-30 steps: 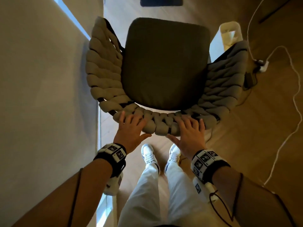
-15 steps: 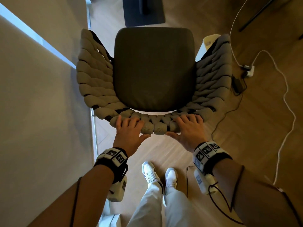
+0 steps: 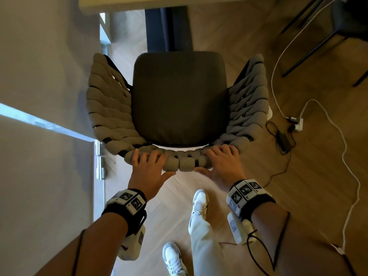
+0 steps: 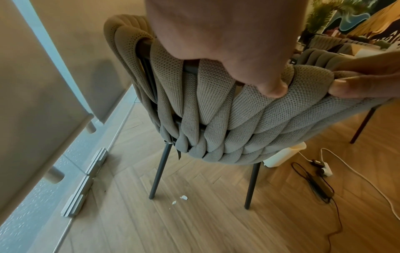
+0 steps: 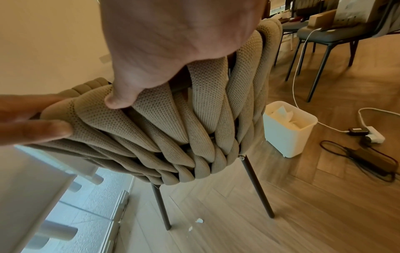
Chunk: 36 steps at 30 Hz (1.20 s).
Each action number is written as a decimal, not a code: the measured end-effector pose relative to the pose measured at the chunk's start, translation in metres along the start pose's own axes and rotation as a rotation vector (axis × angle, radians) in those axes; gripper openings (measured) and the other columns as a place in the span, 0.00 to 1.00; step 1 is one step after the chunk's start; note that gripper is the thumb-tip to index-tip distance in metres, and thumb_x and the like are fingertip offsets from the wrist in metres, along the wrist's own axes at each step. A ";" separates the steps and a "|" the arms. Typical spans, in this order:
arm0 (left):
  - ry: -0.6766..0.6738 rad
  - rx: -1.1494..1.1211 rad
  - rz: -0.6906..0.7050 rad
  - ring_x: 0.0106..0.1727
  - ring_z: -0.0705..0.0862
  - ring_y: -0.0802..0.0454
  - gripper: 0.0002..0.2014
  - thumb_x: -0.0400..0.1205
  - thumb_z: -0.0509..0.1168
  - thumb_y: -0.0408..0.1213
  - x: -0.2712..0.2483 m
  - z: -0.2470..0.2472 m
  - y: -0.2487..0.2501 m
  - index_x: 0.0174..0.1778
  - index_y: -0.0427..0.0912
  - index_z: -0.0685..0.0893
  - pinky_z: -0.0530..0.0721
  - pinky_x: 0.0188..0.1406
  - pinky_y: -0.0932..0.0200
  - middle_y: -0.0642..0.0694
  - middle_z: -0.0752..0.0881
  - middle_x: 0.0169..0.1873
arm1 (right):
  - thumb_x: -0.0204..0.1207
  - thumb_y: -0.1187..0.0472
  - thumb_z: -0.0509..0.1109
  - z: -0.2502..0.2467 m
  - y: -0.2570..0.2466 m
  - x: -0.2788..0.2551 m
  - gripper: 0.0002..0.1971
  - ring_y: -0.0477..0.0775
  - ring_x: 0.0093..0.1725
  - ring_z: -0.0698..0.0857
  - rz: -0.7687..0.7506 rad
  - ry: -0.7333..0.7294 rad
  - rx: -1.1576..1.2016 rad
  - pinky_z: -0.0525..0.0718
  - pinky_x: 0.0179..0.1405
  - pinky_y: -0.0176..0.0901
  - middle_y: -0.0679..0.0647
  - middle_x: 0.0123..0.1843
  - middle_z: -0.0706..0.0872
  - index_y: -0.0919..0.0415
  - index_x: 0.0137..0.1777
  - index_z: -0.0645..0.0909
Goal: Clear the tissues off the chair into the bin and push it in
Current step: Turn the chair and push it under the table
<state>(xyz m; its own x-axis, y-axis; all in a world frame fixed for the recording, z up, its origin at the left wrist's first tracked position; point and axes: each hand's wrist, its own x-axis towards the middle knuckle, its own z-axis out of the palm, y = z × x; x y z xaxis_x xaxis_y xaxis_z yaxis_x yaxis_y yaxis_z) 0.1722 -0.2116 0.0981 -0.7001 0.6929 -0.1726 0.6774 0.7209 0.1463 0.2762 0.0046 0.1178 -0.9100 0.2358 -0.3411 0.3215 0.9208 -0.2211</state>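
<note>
A wood floor [image 3: 249,46] in a herringbone pattern runs under everything, with a pale wall and a strip of frosted glass [image 3: 39,124] on the left. At the far edge a light surface [image 3: 159,3] shows, standing on a dark leg. The chair [image 3: 180,96] stands in the middle, its dark seat cushion bare and its front close to that surface. Its back and sides are woven from thick beige knitted cords.

The left hand [image 3: 148,172] grips the near rim of the chair back, fingers curled over the top cords and thumb pressed beneath. Just to its right, the right hand [image 3: 223,166] holds the same rim in the same way, thumb under, fingers over the top. Both wrists wear black bands with printed markers.

On the floor behind the chair legs lie two small white scraps [image 4: 179,200], possibly bits of tissue, though they are too small to tell. To the right of the chair stands the white bin [image 5: 290,130], upright on the floor, with white tissues [image 5: 283,116] inside. Further right lie a white cable [image 3: 346,156] and a black power adapter [image 3: 286,142].
</note>
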 end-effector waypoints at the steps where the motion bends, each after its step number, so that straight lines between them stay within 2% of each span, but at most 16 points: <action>1: -0.007 0.004 -0.005 0.55 0.82 0.38 0.25 0.76 0.64 0.62 0.014 -0.003 0.000 0.61 0.48 0.80 0.66 0.70 0.31 0.44 0.85 0.56 | 0.71 0.27 0.58 -0.006 0.005 0.013 0.30 0.54 0.67 0.73 -0.001 0.001 0.012 0.58 0.75 0.56 0.44 0.64 0.81 0.44 0.65 0.74; 8: -0.013 -0.009 -0.070 0.56 0.82 0.40 0.25 0.76 0.58 0.62 0.100 -0.022 0.007 0.59 0.48 0.80 0.66 0.72 0.31 0.45 0.84 0.55 | 0.70 0.26 0.57 -0.043 0.046 0.098 0.30 0.54 0.68 0.73 -0.038 -0.017 0.019 0.59 0.76 0.58 0.43 0.63 0.81 0.43 0.65 0.74; 11: -0.025 -0.009 -0.094 0.56 0.82 0.39 0.24 0.76 0.58 0.62 0.129 -0.027 0.008 0.60 0.49 0.80 0.65 0.72 0.31 0.45 0.84 0.55 | 0.70 0.26 0.56 -0.056 0.058 0.126 0.31 0.55 0.66 0.74 -0.056 -0.010 -0.003 0.60 0.75 0.58 0.44 0.61 0.82 0.44 0.64 0.75; 14: -0.031 -0.030 -0.103 0.57 0.82 0.39 0.24 0.77 0.61 0.61 0.152 -0.031 0.003 0.61 0.48 0.79 0.64 0.73 0.31 0.45 0.84 0.55 | 0.69 0.25 0.56 -0.065 0.065 0.150 0.30 0.54 0.64 0.76 -0.065 0.001 -0.016 0.62 0.74 0.58 0.44 0.59 0.82 0.44 0.62 0.77; 21: -0.049 -0.035 -0.119 0.60 0.80 0.41 0.26 0.78 0.57 0.63 0.205 -0.037 -0.009 0.63 0.50 0.77 0.60 0.75 0.34 0.47 0.82 0.57 | 0.69 0.26 0.56 -0.084 0.079 0.203 0.29 0.54 0.61 0.77 -0.105 0.040 -0.011 0.64 0.73 0.57 0.43 0.56 0.83 0.44 0.60 0.77; 28: -0.036 -0.027 -0.134 0.60 0.80 0.40 0.25 0.77 0.57 0.63 0.248 -0.041 -0.016 0.62 0.50 0.78 0.62 0.74 0.33 0.46 0.83 0.57 | 0.68 0.27 0.60 -0.100 0.095 0.252 0.28 0.55 0.61 0.77 -0.148 0.047 -0.020 0.64 0.72 0.58 0.45 0.56 0.83 0.45 0.58 0.78; 36: -0.039 -0.023 -0.115 0.60 0.79 0.39 0.24 0.78 0.59 0.63 0.307 -0.052 -0.040 0.61 0.49 0.77 0.61 0.74 0.33 0.45 0.82 0.56 | 0.69 0.27 0.59 -0.118 0.099 0.305 0.28 0.56 0.57 0.78 -0.159 0.126 -0.016 0.66 0.69 0.57 0.47 0.52 0.83 0.47 0.56 0.80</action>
<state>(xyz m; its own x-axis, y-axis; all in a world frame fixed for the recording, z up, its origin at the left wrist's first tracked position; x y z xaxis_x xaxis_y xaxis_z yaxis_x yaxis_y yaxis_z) -0.0813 -0.0270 0.0898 -0.7631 0.6049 -0.2273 0.5876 0.7960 0.1455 -0.0003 0.2044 0.0999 -0.9748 0.1233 -0.1858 0.1680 0.9540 -0.2484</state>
